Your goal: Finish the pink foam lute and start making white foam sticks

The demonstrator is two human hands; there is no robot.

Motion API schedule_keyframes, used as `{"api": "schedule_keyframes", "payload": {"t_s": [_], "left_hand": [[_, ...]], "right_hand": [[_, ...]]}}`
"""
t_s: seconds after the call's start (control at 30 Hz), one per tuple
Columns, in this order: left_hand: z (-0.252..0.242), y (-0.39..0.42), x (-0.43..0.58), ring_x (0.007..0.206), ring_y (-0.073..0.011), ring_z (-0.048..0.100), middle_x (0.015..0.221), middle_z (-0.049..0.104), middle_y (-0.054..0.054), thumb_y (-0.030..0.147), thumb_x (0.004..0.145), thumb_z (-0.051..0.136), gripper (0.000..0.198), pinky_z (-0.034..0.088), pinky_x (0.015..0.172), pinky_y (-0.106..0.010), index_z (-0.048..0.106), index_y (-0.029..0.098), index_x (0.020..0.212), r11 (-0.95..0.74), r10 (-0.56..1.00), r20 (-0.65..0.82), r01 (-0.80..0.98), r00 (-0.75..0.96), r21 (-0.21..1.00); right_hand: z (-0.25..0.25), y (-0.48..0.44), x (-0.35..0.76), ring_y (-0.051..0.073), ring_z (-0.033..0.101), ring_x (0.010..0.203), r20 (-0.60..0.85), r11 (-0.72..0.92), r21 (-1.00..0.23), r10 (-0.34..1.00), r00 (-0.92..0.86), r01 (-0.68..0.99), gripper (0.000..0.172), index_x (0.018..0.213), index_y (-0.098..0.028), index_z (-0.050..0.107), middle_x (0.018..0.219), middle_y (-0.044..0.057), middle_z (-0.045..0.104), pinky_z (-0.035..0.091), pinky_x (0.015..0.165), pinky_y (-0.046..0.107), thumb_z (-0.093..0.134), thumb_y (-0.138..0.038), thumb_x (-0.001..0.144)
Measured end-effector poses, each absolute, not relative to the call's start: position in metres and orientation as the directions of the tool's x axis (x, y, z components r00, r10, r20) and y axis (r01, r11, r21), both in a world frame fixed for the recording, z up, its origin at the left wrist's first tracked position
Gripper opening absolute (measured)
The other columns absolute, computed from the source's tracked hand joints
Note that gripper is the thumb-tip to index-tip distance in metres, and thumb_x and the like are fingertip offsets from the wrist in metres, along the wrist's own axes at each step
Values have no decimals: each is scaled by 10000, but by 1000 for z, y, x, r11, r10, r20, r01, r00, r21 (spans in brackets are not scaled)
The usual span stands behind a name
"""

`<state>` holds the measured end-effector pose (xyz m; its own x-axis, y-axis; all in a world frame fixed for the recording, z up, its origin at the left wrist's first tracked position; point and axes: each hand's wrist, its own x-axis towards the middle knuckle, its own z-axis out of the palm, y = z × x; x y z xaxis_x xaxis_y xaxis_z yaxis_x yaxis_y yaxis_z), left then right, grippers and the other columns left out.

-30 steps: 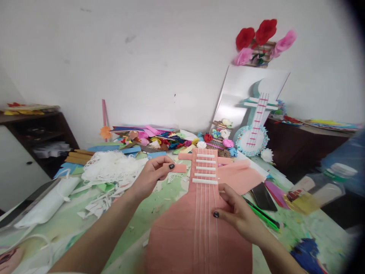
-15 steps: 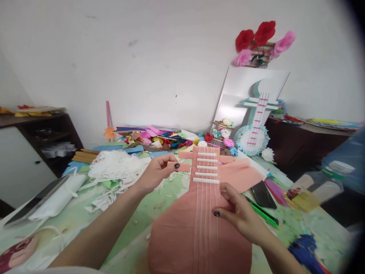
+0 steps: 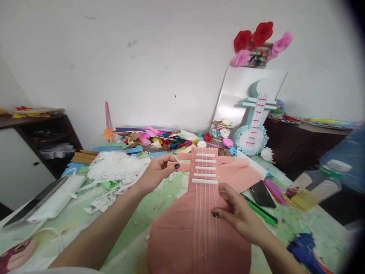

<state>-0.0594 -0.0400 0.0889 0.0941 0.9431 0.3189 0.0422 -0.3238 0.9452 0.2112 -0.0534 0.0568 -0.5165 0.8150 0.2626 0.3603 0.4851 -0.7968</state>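
A pink paper-covered model lute [image 3: 176, 232] lies in front of me, with white strings down its front and several white bars across the neck. My left hand [image 3: 161, 171] pinches a short pink peg strip [image 3: 184, 167] between thumb and fingers, its far end against the left edge of the neck. Just above it, another pink peg [image 3: 184, 156] sticks out on the same side, and one more [image 3: 225, 160] shows on the right. My right hand [image 3: 235, 213] grips the lute's right shoulder, thumb on the front beside the strings; its other fingertips are partly hidden.
White paper shreds [image 3: 116, 165] and a white power strip [image 3: 57, 199] lie left. To the right are a phone [image 3: 262, 194], a green cutter [image 3: 261, 211], a bottle of yellowish liquid [image 3: 316, 186] and a blue glue gun [image 3: 303, 247]. A light-blue model lute [image 3: 252, 133] stands behind.
The view has shifted very slightly, so the lute appears a little further left. Both hands keep the same hold.
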Motion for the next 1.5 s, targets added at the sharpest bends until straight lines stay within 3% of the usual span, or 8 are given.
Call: {"api": "schedule_keyframes", "payload": {"t_s": [0.57,1.0,1.5], "left_hand": [[89,-40,-60,472,-46,262,546,336,77,370,796,609,234,221,443,-180,525,156,752,-343,937,334,94,101,935],[86,-44,-58,459,-46,258,533,314,81,388,809,598,247,218,436,-180,510,163,753,-345,938,336,109,89,932],[88,-42,-58,459,-47,270,538,335,75,382,805,603,246,222,438,-182,519,160,739,-354,935,343,141,93,925]], "right_hand": [[54,-52,211,217,570,907,265,481,-800,820,-508,359,353,1083,-212,534,988,59,593,481,809,332,652,-329,772],[50,-51,213,239,533,1023,240,491,-781,807,-540,387,385,1142,-209,458,1079,77,560,425,944,409,600,-359,817],[45,-50,214,267,548,970,286,535,-745,795,-535,398,382,1144,-230,477,1028,71,560,494,826,417,593,-398,821]]}}
